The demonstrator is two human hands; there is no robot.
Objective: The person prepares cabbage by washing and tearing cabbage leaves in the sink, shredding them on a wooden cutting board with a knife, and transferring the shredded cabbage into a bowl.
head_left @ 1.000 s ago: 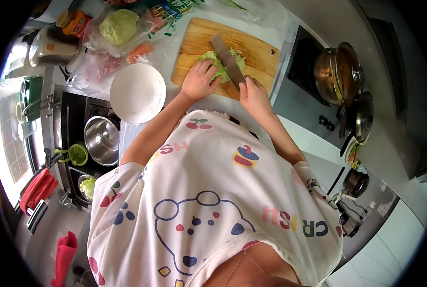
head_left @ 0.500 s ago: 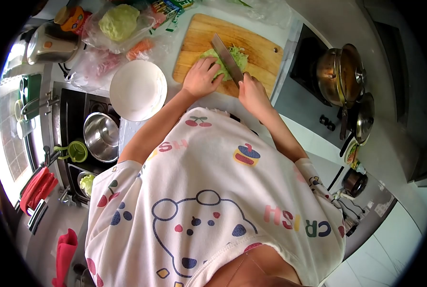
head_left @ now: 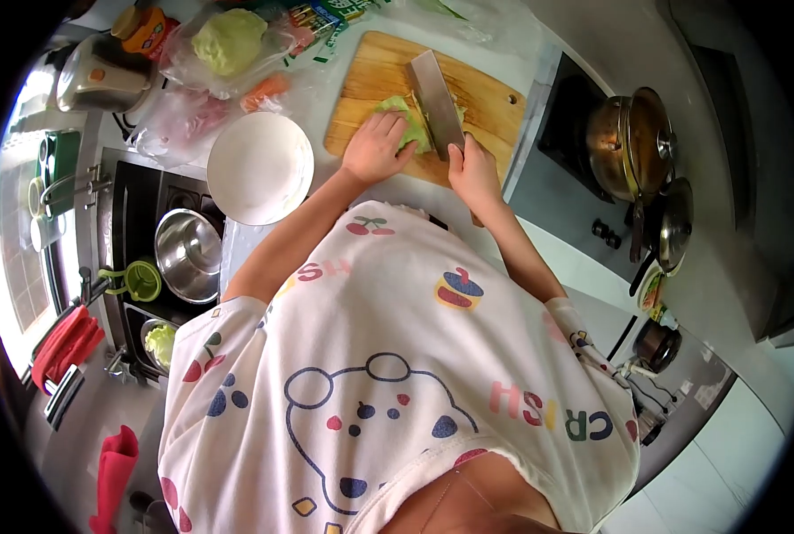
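Note:
A wooden cutting board (head_left: 374,67) lies on the counter with pale green cabbage leaves (head_left: 413,123) in its middle. My left hand (head_left: 379,149) presses down on the leaves, fingers bent over their left part. My right hand (head_left: 476,176) is closed round the handle of a cleaver (head_left: 433,93). The wide blade is tilted flat-side up, just right of the leaves. It covers most of the cut shreds, so only a few show at its right edge.
Left of the board stand a white bowl (head_left: 260,169), a bagged cabbage (head_left: 229,43) and a carrot (head_left: 265,92). A steel bowl (head_left: 189,255) and green strainer (head_left: 143,281) sit at the sink. On the right, a lidded pot (head_left: 615,147) stands on the stove.
The cleaver has shifted right and its blade has turned to show more of its flat side. My right hand moved slightly right with it; my left hand stays on the leaves.

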